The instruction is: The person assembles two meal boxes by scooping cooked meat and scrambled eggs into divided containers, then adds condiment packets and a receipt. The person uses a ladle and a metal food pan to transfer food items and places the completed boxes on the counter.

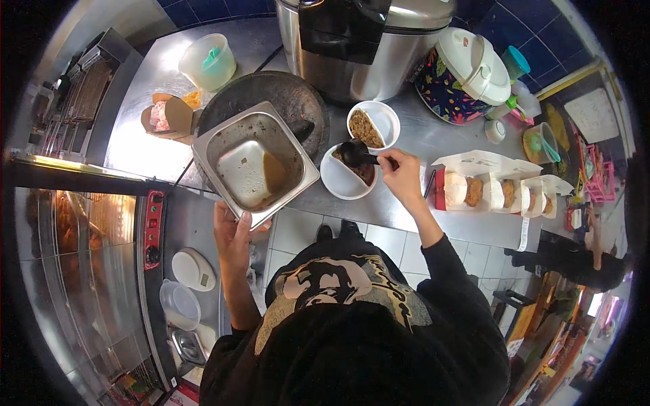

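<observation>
My left hand (233,233) grips the near rim of a square stainless steel pan (237,172), tilted toward me. A little brown liquid and a few crumbs lie on its bottom. My right hand (404,177) is closed on the handle of a black scoop (354,153). The scoop's head is over the nearer white bowl (338,181), which has dark brown food in one part and a smooth white part beside it. Just behind stands a second white bowl (387,120), holding brown minced food along its left side.
Under the pan lies a round dark chopping board (223,101). Open boxes with filled white buns (504,193) stand at the right, before a patterned cooker (457,84). At the back is a large steel cooker (332,74); a clear tub (210,71) and a cardboard box (177,118) are at the left.
</observation>
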The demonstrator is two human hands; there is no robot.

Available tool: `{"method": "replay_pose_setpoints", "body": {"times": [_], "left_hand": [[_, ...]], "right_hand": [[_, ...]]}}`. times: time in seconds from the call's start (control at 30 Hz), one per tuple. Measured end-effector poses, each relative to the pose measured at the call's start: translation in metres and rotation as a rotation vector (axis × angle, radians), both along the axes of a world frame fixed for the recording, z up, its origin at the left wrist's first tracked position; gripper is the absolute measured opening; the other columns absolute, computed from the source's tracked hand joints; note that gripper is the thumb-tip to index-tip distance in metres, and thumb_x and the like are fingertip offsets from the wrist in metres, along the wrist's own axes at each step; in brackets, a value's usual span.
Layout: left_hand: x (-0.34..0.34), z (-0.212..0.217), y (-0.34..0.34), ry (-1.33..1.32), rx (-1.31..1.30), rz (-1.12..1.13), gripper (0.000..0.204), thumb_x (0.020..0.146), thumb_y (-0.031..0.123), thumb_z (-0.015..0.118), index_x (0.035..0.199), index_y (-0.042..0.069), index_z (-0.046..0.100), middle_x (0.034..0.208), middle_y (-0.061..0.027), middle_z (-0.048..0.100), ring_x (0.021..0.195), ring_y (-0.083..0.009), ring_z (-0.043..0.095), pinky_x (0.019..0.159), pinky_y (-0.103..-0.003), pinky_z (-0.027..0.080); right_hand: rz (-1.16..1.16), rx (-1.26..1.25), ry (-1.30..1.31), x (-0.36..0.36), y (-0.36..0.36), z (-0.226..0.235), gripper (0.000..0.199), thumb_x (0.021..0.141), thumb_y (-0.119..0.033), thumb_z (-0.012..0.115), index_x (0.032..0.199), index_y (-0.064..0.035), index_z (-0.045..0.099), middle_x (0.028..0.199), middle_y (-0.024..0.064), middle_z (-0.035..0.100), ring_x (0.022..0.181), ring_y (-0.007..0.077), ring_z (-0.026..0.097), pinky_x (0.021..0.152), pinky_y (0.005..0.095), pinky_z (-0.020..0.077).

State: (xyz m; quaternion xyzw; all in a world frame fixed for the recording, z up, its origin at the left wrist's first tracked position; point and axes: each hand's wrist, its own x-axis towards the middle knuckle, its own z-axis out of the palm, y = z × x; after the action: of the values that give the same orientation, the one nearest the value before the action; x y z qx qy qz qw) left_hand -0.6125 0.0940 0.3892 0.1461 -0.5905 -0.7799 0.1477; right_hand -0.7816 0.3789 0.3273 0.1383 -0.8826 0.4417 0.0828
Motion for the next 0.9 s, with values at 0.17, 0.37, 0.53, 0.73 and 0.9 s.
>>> {"method": "replay_pose_setpoints", "body": {"times": [0.17, 0.37, 0.53, 0.73, 0.9], "left_hand": [[0.004, -0.001, 0.000, -0.045, -0.016, 0.053, 0.023, 0.092, 0.005, 0.052, 0.112, 0.003, 0.041, 0.107, -0.0119, 0.058, 0.090, -0.0174, 0.063, 0.071, -0.032, 0.058], [0.005, -0.005, -0.005, -0.041, -0.011, -0.028, 0.029, 0.092, 0.002, 0.047, 0.120, 0.003, 0.039, 0.117, -0.0113, 0.052, 0.106, -0.0213, 0.058, 0.088, -0.040, 0.054], [0.007, -0.004, 0.001, -0.014, 0.012, 0.056, 0.024, 0.092, 0.004, 0.049, 0.115, 0.003, 0.040, 0.113, -0.0117, 0.055, 0.101, -0.0191, 0.059, 0.082, -0.038, 0.056], [0.005, -0.001, 0.003, -0.027, 0.020, 0.049, 0.021, 0.092, 0.003, 0.048, 0.112, 0.003, 0.041, 0.112, -0.0108, 0.056, 0.102, -0.0180, 0.058, 0.085, -0.040, 0.055], [0.012, -0.003, 0.001, -0.049, 0.025, 0.055, 0.022, 0.092, 0.004, 0.049, 0.112, 0.004, 0.041, 0.113, -0.0103, 0.055, 0.104, -0.0179, 0.057, 0.087, -0.042, 0.053]], "right_hand": [[-0.068, -0.277, -0.174, -0.026, 0.035, 0.002, 0.007, 0.079, -0.005, 0.065, 0.080, 0.0011, 0.068, 0.063, 0.0026, 0.062, 0.057, 0.0083, 0.056, 0.053, 0.0248, 0.0430], [-0.057, -0.087, -0.101, -0.074, 0.040, -0.011, 0.008, 0.076, -0.006, 0.064, 0.079, 0.0006, 0.068, 0.063, 0.0099, 0.064, 0.056, 0.0163, 0.061, 0.056, 0.0287, 0.0464], [0.007, 0.144, -0.051, -0.080, 0.005, 0.019, 0.007, 0.068, -0.004, 0.063, 0.072, -0.0003, 0.066, 0.066, 0.0177, 0.064, 0.060, 0.0288, 0.064, 0.061, 0.0359, 0.0489], [0.038, 0.200, 0.015, -0.102, -0.004, 0.015, 0.008, 0.062, -0.004, 0.062, 0.069, -0.0013, 0.066, 0.066, 0.0178, 0.064, 0.061, 0.0320, 0.063, 0.061, 0.0372, 0.0490], [0.027, 0.186, -0.078, -0.093, -0.012, 0.037, 0.008, 0.060, -0.005, 0.061, 0.066, -0.0015, 0.064, 0.066, 0.0175, 0.063, 0.062, 0.0333, 0.062, 0.063, 0.0392, 0.0493]]}}
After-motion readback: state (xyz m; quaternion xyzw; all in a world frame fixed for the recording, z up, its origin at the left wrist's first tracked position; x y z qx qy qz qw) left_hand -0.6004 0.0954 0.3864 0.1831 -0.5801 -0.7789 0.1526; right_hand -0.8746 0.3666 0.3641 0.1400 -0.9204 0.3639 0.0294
